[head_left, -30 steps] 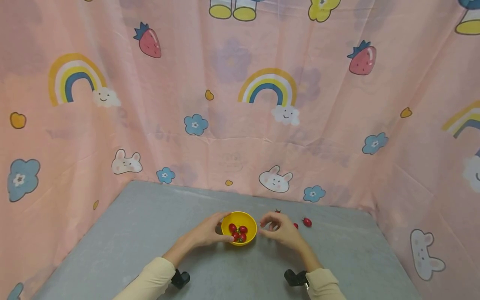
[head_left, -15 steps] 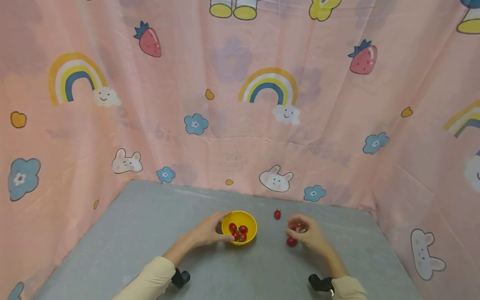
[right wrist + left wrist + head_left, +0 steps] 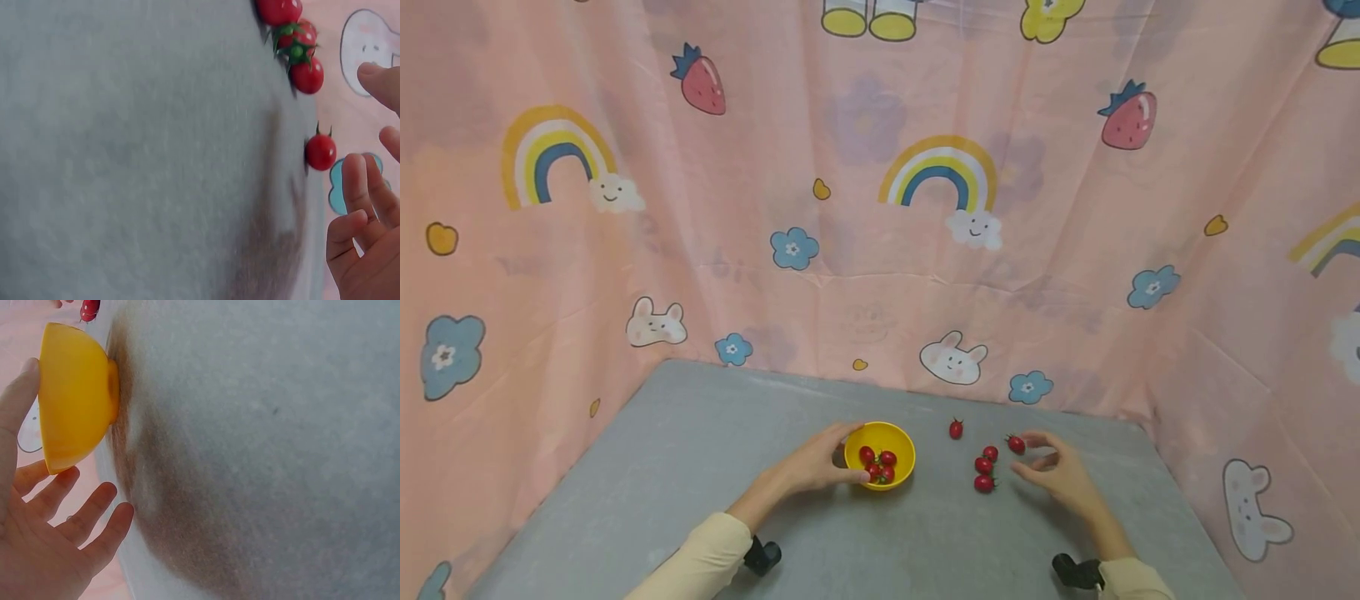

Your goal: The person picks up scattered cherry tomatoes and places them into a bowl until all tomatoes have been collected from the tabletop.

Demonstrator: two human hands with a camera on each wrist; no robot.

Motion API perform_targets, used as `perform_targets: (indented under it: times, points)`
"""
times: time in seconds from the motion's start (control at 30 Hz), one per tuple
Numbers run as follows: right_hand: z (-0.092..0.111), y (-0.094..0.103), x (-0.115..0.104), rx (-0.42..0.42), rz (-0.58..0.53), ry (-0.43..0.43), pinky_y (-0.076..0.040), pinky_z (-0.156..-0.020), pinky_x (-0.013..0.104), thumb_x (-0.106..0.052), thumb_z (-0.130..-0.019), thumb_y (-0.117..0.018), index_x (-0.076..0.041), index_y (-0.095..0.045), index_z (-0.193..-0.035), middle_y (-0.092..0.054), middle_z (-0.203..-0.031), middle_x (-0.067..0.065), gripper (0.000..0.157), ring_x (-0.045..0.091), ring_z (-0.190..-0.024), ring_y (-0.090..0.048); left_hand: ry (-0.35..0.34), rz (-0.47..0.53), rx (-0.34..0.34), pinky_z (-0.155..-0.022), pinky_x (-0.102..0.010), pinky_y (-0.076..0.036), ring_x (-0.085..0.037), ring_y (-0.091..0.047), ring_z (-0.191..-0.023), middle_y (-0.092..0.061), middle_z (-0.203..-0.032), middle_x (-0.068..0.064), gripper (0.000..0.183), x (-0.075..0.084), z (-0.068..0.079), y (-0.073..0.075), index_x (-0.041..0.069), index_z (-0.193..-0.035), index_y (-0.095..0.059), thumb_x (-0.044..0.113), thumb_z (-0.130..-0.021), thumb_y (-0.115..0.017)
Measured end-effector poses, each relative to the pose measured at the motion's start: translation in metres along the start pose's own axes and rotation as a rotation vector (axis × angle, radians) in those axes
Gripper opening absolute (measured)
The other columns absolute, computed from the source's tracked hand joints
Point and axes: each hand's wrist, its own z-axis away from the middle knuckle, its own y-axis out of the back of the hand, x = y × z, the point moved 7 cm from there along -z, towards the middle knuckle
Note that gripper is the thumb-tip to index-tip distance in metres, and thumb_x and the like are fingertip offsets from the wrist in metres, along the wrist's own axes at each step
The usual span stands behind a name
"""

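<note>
Your right hand (image 3: 1063, 477) has swung away from the yellow bowl (image 3: 883, 436), fingers parted, gripping nothing; the cherry tomato (image 3: 1016, 444) at its 10 o'clock now seems within reach. At 9 o'clock your left hand (image 3: 815, 459) pinches the bowl.

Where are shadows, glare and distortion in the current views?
Left wrist: soft brownish shadow on the table beside the bowl, table edge bowed; right wrist: similar shadow, small glints on the tomatoes, edge bowed too; head: diffuse light, fainter shadows.
</note>
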Motion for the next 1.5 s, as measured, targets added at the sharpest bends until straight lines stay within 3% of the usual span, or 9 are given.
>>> perform_targets:
  times: [0.23, 0.33, 0.43, 0.57, 0.83, 1.2, 1.5]
  points:
    - [-0.007, 0.005, 0.017, 0.011, 0.061, -0.057, -0.054, -0.069, 0.036, -0.023, -0.082, -0.088, 0.0, -0.052, -0.14, -0.054, -0.131, 0.032, 0.072, 0.031, -0.09, -0.065, 0.0, -0.008, -0.003, -0.105, -0.049, -0.045, -0.027, -0.055, -0.118, -0.049, -0.148, -0.012, 0.086, 0.001, 0.002, 0.0, 0.007, -0.153, -0.043, 0.045, -0.087, -0.081]
    - [-0.01, 0.005, 0.022, 0.028, 0.084, -0.037, -0.055, -0.079, 0.046, -0.025, -0.081, -0.089, 0.002, -0.053, -0.138, -0.055, -0.129, 0.033, 0.072, 0.04, -0.1, -0.063, -0.003, -0.013, -0.005, -0.105, -0.049, -0.045, -0.028, -0.055, -0.118, -0.049, -0.147, -0.012, 0.086, 0.001, 0.002, -0.001, 0.007, -0.153, -0.043, 0.047, -0.087, -0.08]
    - [-0.013, 0.005, 0.025, 0.037, 0.115, -0.028, -0.048, -0.092, 0.06, -0.027, -0.081, -0.089, 0.002, -0.054, -0.138, -0.056, -0.129, 0.033, 0.073, 0.046, -0.115, -0.056, -0.006, -0.013, -0.004, -0.106, -0.05, -0.044, -0.028, -0.054, -0.12, -0.049, -0.147, -0.012, 0.086, 0.001, 0.002, -0.001, 0.007, -0.153, -0.043, 0.047, -0.087, -0.08]
    - [-0.015, 0.003, 0.028, 0.037, 0.134, -0.051, -0.041, -0.097, 0.068, -0.031, -0.081, -0.088, 0.002, -0.054, -0.138, -0.057, -0.129, 0.032, 0.074, 0.049, -0.122, -0.05, -0.016, -0.007, -0.002, -0.106, -0.052, -0.043, -0.03, -0.053, -0.121, -0.05, -0.145, -0.013, 0.085, 0.001, 0.001, -0.001, 0.006, -0.153, -0.043, 0.046, -0.087, -0.08]
    - [-0.023, -0.004, 0.03, 0.071, 0.187, -0.088, -0.047, -0.092, 0.063, -0.034, -0.083, -0.087, 0.001, -0.063, -0.13, -0.065, -0.119, 0.028, 0.063, 0.046, -0.114, -0.058, 0.0, -0.008, -0.003, -0.107, -0.051, -0.043, -0.029, -0.053, -0.122, -0.049, -0.146, -0.012, 0.086, -0.001, 0.001, -0.001, 0.007, -0.153, -0.043, 0.047, -0.087, -0.08]
    - [-0.027, -0.007, 0.028, 0.091, 0.212, -0.093, -0.049, -0.09, 0.061, -0.018, -0.088, -0.082, -0.001, -0.074, -0.11, -0.071, -0.107, 0.02, 0.029, 0.042, -0.105, -0.065, 0.019, -0.011, -0.002, -0.107, -0.051, -0.042, -0.028, -0.053, -0.121, -0.05, -0.145, -0.011, 0.084, -0.001, 0.0, -0.002, 0.009, -0.153, -0.043, 0.046, -0.087, -0.08]
    - [-0.03, -0.003, 0.028, 0.116, 0.167, -0.084, -0.052, -0.087, 0.058, -0.016, -0.088, -0.082, 0.001, -0.075, -0.107, -0.071, -0.106, 0.022, 0.027, 0.043, -0.104, -0.064, 0.008, -0.006, 0.0, -0.106, -0.051, -0.043, -0.028, -0.054, -0.119, -0.051, -0.144, -0.012, 0.084, 0.0, 0.0, 0.0, 0.008, -0.153, -0.043, 0.044, -0.087, -0.081]
